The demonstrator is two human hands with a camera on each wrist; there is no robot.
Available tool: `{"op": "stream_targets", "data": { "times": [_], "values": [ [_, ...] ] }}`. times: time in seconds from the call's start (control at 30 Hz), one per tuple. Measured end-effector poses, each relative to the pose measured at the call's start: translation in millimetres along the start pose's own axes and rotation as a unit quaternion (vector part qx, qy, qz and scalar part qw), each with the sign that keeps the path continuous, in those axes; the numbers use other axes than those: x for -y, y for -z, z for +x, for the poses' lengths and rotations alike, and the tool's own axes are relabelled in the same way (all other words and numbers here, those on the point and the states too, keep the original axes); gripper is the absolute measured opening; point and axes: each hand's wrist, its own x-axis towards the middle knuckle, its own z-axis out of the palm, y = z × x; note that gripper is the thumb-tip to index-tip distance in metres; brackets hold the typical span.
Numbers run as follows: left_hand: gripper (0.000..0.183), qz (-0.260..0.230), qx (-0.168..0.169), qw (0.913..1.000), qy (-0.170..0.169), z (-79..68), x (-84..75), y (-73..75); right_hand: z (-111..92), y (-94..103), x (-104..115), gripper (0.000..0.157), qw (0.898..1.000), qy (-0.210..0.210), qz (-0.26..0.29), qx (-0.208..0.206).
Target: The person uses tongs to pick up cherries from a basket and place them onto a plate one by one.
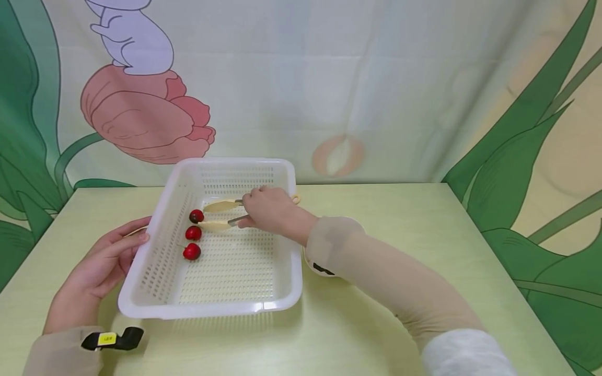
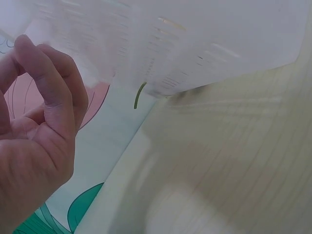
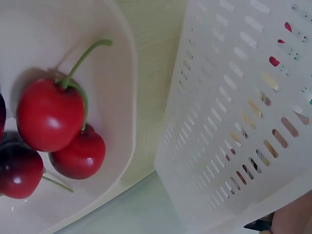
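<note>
Closest to us, a black strap (image 1: 113,339) with a yellow tag sits on the left sleeve (image 1: 63,352), behind the left fingers. The left hand (image 1: 105,256) pinches the side of a white basket (image 1: 207,312), with its thumb on the rim and its other fingers round the outside. In the left wrist view, we see a thin green stem (image 2: 139,96) poking out of the basket, to the right of those fingers.

A pale bowl (image 3: 97,19) is on the table (image 1: 352,337), under the right sleeve (image 1: 400,277) and nearer to us than the right fingers. In it we see more cherries (image 3: 51,114), red and dark, with green stems.

Inside the basket, three red cherries (image 1: 192,251) make a row, left of the right fingers. The right hand (image 1: 273,209) has its fingers clamped on the tongs (image 1: 221,206). The two yellow tips are apart and point left, close to the farthest cherry; we can't tell if they touch it.

Past all the fingers hangs a cloth (image 1: 282,104) with a pink flower (image 1: 141,120) on it.
</note>
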Motion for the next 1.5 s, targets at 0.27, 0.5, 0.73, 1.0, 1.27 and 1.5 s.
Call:
{"op": "stream_targets", "data": {
  "times": [0.27, 0.5, 0.73, 1.0, 1.27, 1.5],
  "values": [
    [0.034, 0.005, -0.001, 1.0000, -0.001, 1.5, -0.9, -2.7, 5, -2.2, 2, 0.050, 1.000, 0.006, 0.025, 0.000],
    [0.034, 0.012, -0.005, 0.9999, -0.003, 3.8, -1.9, -4.0, 8, -0.7, 3, 0.052, 1.000, 0.003, 0.029, 0.004],
    [0.034, 0.008, -0.001, 1.0000, -0.003, 3.9, -3.0, -5.1, 7, -1.5, 1, 0.052, 1.000, 0.004, 0.026, 0.016],
    [0.034, 0.013, -0.004, 0.9999, -0.004, 3.3, -2.0, -4.3, 6, -1.6, 0, 0.050, 1.000, 0.016, 0.024, 0.006],
    [0.033, 0.017, -0.013, 0.9998, -0.001, 1.6, -1.0, -3.5, -1, 4.6, -3, 0.050, 0.999, 0.020, 0.030, -0.004],
    [0.034, 0.001, 0.000, 1.0000, -0.007, -0.9, -0.6, -0.5, -9, 10.6, -8, 0.050, 0.999, 0.025, 0.039, -0.016]
  ]
}}
